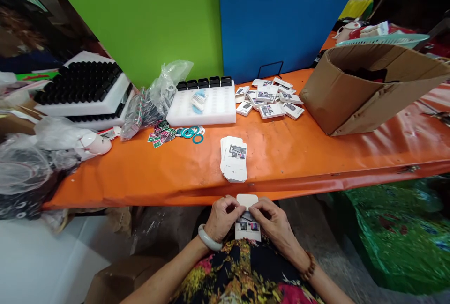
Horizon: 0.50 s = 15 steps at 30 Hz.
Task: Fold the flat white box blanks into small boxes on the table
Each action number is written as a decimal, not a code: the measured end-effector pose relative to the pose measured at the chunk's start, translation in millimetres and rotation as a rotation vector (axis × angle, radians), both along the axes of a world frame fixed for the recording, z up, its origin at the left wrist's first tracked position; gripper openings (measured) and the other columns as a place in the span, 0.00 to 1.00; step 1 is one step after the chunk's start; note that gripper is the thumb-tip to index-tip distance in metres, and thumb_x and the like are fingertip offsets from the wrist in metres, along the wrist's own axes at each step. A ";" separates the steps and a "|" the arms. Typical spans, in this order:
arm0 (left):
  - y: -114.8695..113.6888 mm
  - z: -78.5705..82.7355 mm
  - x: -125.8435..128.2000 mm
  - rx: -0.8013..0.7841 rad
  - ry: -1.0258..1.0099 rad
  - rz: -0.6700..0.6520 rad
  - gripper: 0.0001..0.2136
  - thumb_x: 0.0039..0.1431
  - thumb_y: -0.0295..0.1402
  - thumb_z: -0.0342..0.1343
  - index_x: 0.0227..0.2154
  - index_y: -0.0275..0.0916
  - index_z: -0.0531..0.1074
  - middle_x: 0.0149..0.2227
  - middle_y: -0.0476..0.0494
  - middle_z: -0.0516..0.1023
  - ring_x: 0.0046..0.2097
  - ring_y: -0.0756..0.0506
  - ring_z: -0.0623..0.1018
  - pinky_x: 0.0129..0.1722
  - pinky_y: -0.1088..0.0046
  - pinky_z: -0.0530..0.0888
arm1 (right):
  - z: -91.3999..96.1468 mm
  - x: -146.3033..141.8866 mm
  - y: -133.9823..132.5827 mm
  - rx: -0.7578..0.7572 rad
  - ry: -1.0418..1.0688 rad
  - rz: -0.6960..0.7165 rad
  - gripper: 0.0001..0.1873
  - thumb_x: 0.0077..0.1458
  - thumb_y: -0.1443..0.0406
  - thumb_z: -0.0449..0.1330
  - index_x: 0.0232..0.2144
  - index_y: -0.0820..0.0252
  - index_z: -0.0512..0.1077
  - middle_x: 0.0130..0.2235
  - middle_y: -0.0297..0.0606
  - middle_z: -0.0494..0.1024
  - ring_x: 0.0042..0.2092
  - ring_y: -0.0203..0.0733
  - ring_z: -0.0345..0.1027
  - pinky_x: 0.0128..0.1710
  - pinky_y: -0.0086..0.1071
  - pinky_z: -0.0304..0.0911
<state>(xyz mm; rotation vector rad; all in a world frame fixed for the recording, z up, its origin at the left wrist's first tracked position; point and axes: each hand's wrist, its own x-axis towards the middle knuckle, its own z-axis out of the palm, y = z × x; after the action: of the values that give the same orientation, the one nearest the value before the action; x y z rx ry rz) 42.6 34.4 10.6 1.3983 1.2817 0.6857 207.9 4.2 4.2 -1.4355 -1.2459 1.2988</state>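
Observation:
Just below the table's front edge, a small white printed carton (248,234) is held close to my body, its pale top flap (247,200) standing up. My left hand (224,217) pinches the carton's left side near the flap, thumb and forefinger closed. On the opposite side, my right hand (272,219) grips it the same way. Whether anything is inside the carton cannot be seen. Ahead of my hands lies a stack of flat printed cartons (234,159) on the orange table.
Finished-looking small boxes (267,98) lie piled at the back. Beside them is a white foam tray (211,107) with black pieces. Teal rings (191,132) and stickers (160,134) lie left of centre. A cardboard box (369,88) stands right; stacked foam trays (84,88) stand left.

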 end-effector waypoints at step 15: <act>3.8 -0.6 -4.1 -0.039 -0.132 0.034 0.10 0.48 0.38 0.62 0.25 0.35 0.74 0.26 0.47 0.73 0.28 0.50 0.70 0.30 0.76 0.67 | 8.0 8.2 9.4 0.184 -0.056 0.133 0.10 0.56 0.60 0.58 0.30 0.59 0.75 0.30 0.37 0.75 0.33 0.39 0.68 0.35 0.30 0.63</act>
<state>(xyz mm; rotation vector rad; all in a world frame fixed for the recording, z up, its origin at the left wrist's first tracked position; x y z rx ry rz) 38.5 38.2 10.0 1.2811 1.2111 0.7595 216.1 13.6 12.2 -1.2837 -1.4796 1.2025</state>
